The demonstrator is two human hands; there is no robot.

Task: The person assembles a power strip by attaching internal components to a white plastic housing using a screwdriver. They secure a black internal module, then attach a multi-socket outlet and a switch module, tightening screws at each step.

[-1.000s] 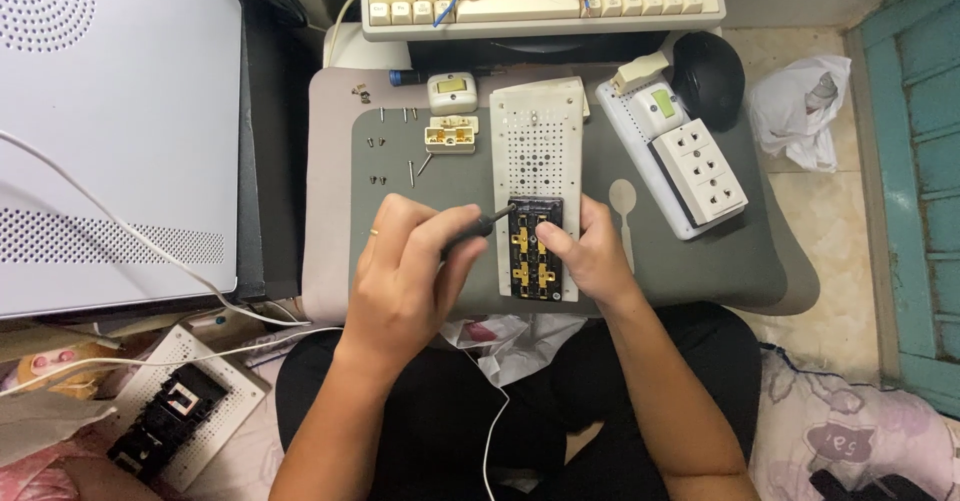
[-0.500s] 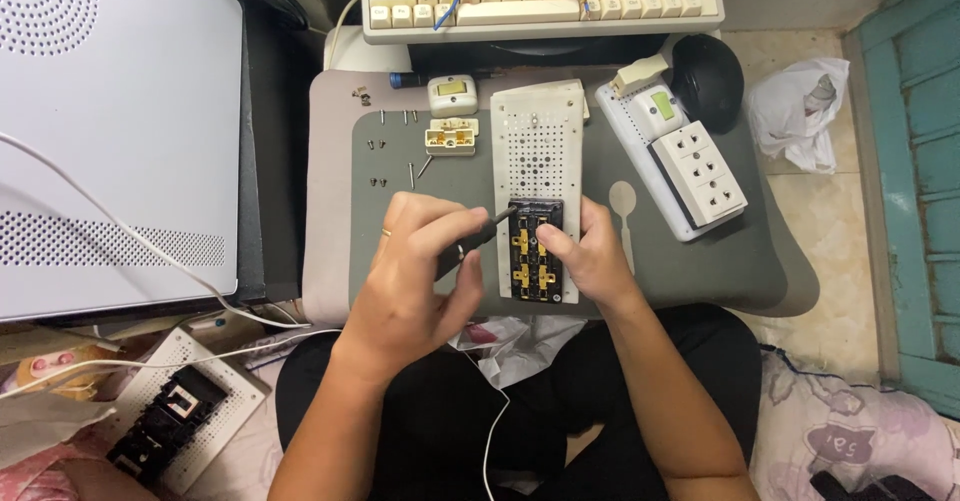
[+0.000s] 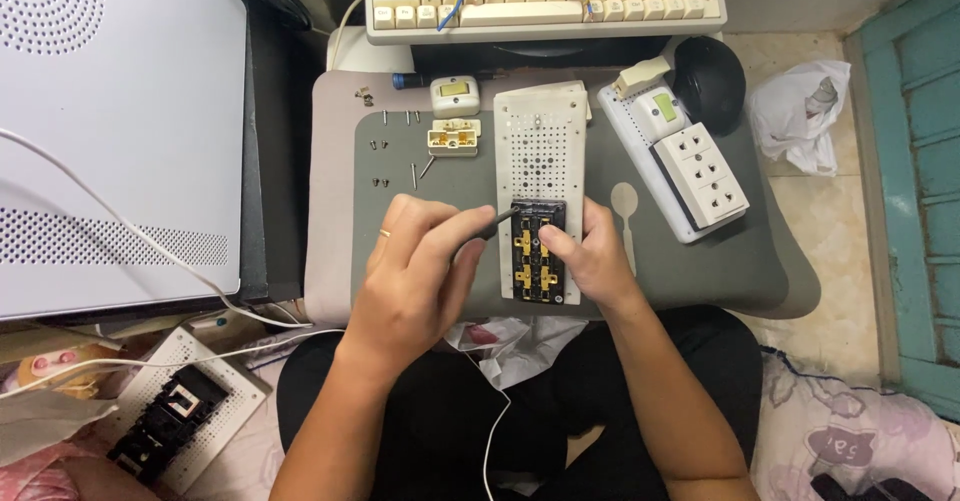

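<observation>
Left hand [image 3: 420, 271] nearer, grey mat [image 3: 700, 271]

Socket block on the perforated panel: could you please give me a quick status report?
Left hand gripping screwdriver, tip at socket block. Right hand steadying block on perforated panel. Loose screws lie apart, nothing obstructing.

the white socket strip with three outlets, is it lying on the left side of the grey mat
No, the white socket strip lies on the right side of the grey mat, beside the black mouse.
</observation>
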